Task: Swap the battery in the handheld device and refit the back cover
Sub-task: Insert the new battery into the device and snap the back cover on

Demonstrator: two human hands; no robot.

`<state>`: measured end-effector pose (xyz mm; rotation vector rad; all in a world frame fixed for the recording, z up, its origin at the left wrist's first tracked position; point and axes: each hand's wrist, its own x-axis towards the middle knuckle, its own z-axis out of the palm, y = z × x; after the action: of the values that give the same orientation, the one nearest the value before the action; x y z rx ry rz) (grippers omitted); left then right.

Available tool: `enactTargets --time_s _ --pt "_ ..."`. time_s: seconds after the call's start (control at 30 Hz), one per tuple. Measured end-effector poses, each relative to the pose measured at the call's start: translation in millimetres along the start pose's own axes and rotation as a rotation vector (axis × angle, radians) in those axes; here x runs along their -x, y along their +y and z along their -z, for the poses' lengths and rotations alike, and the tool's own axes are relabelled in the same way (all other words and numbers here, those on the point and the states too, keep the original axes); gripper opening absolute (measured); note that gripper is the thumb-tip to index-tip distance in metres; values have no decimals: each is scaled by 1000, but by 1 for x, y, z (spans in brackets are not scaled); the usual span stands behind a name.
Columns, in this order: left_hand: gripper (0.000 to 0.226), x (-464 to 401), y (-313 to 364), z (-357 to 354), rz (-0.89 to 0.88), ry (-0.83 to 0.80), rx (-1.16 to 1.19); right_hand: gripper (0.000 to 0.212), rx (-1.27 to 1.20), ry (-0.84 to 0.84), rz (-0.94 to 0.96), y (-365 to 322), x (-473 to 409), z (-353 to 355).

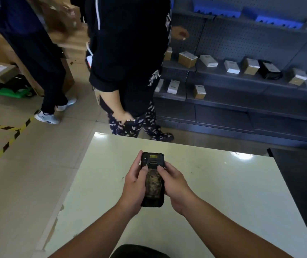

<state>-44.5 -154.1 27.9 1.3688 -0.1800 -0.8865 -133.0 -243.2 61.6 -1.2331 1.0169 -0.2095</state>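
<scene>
A: Item one, nearest, lower centre of frame: handheld device [152, 178], black, held back-side up just above the table [232, 192]. Condition?

B: Back cover [152, 185] appears in place; a worn camouflage-patterned strap or panel runs down its middle. A yellow label sits near the top end. Whether a latch is already released, I cannot tell.

A: Item two, the hands.

B: Left hand [133, 185] wraps the device's left edge, thumb laid on the back near the upper part. Right hand [175, 185] grips the right edge, its thumb also pressed on the back. Both are clasped on the device; neither is free.

A: Judged step?

B: Probably opening the cover, or seating it; the frame alone does not settle which. Either way, advice: keep both thumbs level so pressure is even, support the body from beneath with the fingers, and work low over the table so a loosened cover or battery lands softly. No spare battery is visible.

A: Item three, middle distance.

B: Two people [128, 71] standing beyond the table's far edge, centre and upper left; hazard tape [5, 146] on the floor at left.

A: Item four, farthest.

B: Dark shelving [242, 108], upper right, holding small boxes [187, 59]; cartons at upper left.
</scene>
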Motion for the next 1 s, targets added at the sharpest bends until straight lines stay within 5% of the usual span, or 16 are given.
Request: enactTargets --time_s 0.17,0.37,1.0 --pt "48 2 9 -11 -55 34 -150 26 380 185 222 -6 -5 2" --pt "52 6 11 -25 -76 96 -155 58 694 336 314 -9 -2 -8" --pt "49 21 21 -46 -33 129 -33 51 395 473 506 -3 10 -9"
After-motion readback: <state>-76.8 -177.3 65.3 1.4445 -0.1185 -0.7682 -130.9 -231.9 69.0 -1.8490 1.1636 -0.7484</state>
